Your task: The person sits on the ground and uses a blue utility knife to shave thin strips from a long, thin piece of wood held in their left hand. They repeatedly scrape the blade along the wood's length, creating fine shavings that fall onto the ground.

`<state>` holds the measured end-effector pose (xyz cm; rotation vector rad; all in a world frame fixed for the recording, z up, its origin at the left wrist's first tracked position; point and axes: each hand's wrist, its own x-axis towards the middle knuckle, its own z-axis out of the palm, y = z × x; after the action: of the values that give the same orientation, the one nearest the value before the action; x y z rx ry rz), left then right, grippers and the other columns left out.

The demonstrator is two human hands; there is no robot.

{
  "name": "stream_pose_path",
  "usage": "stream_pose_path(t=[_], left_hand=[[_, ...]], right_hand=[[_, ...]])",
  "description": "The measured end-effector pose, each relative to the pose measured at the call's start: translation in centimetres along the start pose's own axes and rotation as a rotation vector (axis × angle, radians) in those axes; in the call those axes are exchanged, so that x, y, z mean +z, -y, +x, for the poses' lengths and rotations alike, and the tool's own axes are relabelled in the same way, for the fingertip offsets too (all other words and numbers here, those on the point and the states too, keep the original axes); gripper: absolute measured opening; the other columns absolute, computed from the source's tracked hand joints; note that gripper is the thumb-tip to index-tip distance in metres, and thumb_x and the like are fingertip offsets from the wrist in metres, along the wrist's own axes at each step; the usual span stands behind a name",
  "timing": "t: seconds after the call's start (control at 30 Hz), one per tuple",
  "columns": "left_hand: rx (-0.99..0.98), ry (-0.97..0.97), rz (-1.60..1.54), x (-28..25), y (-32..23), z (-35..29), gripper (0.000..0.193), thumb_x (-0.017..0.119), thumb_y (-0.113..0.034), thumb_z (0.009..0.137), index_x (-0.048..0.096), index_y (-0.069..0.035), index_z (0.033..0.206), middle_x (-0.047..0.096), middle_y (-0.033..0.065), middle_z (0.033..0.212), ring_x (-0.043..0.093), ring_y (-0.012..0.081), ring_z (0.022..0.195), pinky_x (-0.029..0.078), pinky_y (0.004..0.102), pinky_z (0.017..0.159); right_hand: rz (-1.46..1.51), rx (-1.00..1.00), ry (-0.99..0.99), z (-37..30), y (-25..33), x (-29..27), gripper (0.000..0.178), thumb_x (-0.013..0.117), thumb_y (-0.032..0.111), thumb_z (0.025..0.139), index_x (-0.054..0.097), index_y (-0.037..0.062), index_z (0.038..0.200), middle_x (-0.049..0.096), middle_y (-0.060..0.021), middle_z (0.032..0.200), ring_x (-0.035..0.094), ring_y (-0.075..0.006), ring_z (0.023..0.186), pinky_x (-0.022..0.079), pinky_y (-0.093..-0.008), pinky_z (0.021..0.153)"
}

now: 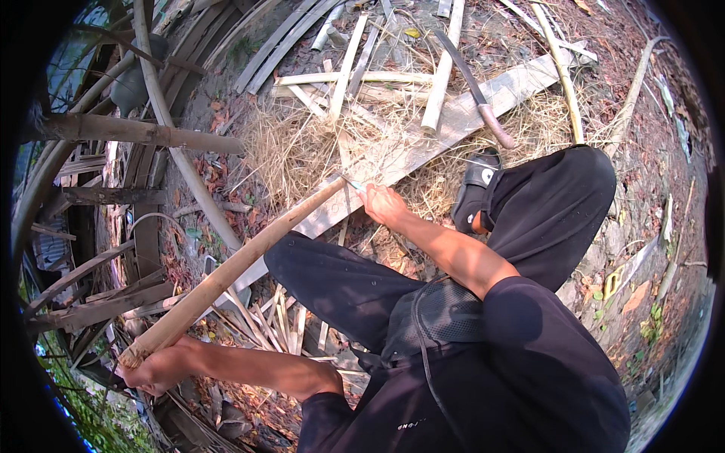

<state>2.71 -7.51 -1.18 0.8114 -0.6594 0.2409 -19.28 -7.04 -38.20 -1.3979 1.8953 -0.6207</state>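
Observation:
A long tan bamboo pole (242,266) slants across my front, from the lower left up to the middle. Its near left end is in my left hand (160,368), fingers closed around it from below. At the far end, my right hand (385,207) is closed on a small pointed tool with a light teal handle (356,186). The tool's tip touches or nearly touches the pole's end; its exact kind is too small to tell. Under that end lies a grey wooden plank (430,146). Beyond my right hand, a machete (495,124) with a brown handle and dark curved blade rests across the plank.
Thin shavings (291,155) are heaped around the plank. Split bamboo strips (347,68) and a pale bamboo piece (444,68) lie farther out. A frame of wooden poles (151,134) stands at the left. My bent legs (555,204) flank the plank; a yellow-handled object (613,282) lies right.

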Motion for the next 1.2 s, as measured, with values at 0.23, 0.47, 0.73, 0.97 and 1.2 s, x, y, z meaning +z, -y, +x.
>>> stream_pose_path(t=[0.23,0.47,0.73,0.97,1.2], left_hand=[[-0.034,0.004,-0.023,-0.5,1.3,1.4,0.029,0.052,-0.025,0.074,0.046,0.004,0.075,0.050,0.0138,0.079,0.056,0.0253,0.064,0.056,0.0416,0.052],[-0.060,0.024,-0.029,-1.2,2.6,2.0,0.027,0.047,-0.030,0.077,0.047,-0.004,0.069,0.049,0.0080,0.071,0.052,0.0206,0.057,0.050,0.0366,0.051],[-0.126,0.227,-0.142,-4.6,4.2,4.5,0.034,0.035,-0.034,0.081,0.032,-0.013,0.054,0.032,0.0009,0.050,0.038,0.0148,0.046,0.034,0.0273,0.047],[-0.122,0.392,-0.253,-4.8,3.5,3.5,0.037,0.035,-0.038,0.080,0.019,-0.015,0.055,0.022,-0.0011,0.045,0.017,0.0101,0.044,0.015,0.0272,0.045],[-0.092,0.497,-0.408,-7.2,4.2,3.9,0.040,0.036,-0.040,0.083,0.021,-0.016,0.054,0.019,-0.0014,0.046,0.016,0.0100,0.042,0.014,0.0289,0.045]], right_hand=[[-0.093,-0.053,-0.067,0.1,0.4,1.0,0.041,0.037,0.039,0.095,0.052,0.0010,0.101,0.062,-0.0238,0.092,0.060,-0.0397,0.090,0.050,-0.0469,0.075],[0.015,0.035,-0.049,2.0,-0.6,1.6,0.042,0.037,0.038,0.094,0.053,-0.0015,0.096,0.061,-0.0273,0.080,0.059,-0.0432,0.082,0.049,-0.0479,0.074],[0.058,0.049,0.023,-1.1,1.9,0.1,0.045,0.033,0.043,0.094,0.051,0.0022,0.105,0.058,-0.0303,0.098,0.057,-0.0446,0.094,0.045,-0.0509,0.082],[0.030,0.100,-0.076,0.4,-0.5,1.8,0.045,0.035,0.041,0.094,0.055,0.0004,0.098,0.061,-0.0269,0.094,0.059,-0.0433,0.091,0.048,-0.0493,0.079],[0.080,0.037,-0.071,0.3,-0.4,1.0,0.045,0.039,0.038,0.093,0.056,-0.0027,0.094,0.060,-0.0298,0.088,0.061,-0.0429,0.084,0.049,-0.0501,0.073]])
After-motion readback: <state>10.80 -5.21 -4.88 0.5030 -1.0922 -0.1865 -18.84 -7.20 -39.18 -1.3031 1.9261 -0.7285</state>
